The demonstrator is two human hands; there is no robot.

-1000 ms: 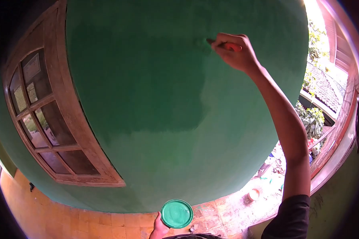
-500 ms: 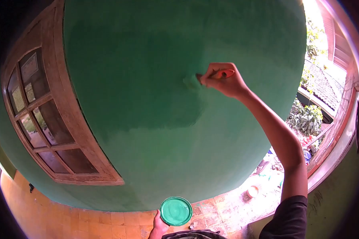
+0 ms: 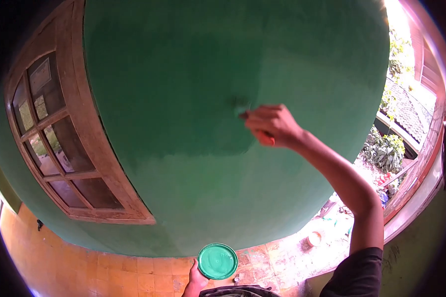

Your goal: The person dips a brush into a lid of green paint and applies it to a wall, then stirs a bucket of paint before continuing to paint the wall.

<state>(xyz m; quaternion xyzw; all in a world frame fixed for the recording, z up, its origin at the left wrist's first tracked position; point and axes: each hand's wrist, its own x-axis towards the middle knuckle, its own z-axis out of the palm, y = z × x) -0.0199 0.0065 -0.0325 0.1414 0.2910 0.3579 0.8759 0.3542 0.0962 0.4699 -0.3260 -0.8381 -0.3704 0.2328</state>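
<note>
My right hand (image 3: 274,124) is closed around a paintbrush with an orange-red handle (image 3: 266,139). The brush's bristles (image 3: 241,110) are against the green wall (image 3: 282,183), at the right side of a darker, wet-looking green patch (image 3: 193,99). Low in the view, my left hand (image 3: 197,278) grips the rim of a round green tub or lid (image 3: 217,261) that has green paint in it. My thumb shows at its left edge, while the other fingers are hidden beneath.
To the left is a wooden-framed window (image 3: 64,143) with several panes. Orange tiles (image 3: 119,272) cover the floor below. A paint-marked bucket or can (image 3: 313,239) stands at the lower right, near plants (image 3: 385,151) outside.
My right hand has moved down with the brush and turned, so the bristles now point up and left on the wall. The left hand holds the tub nearly still.
</note>
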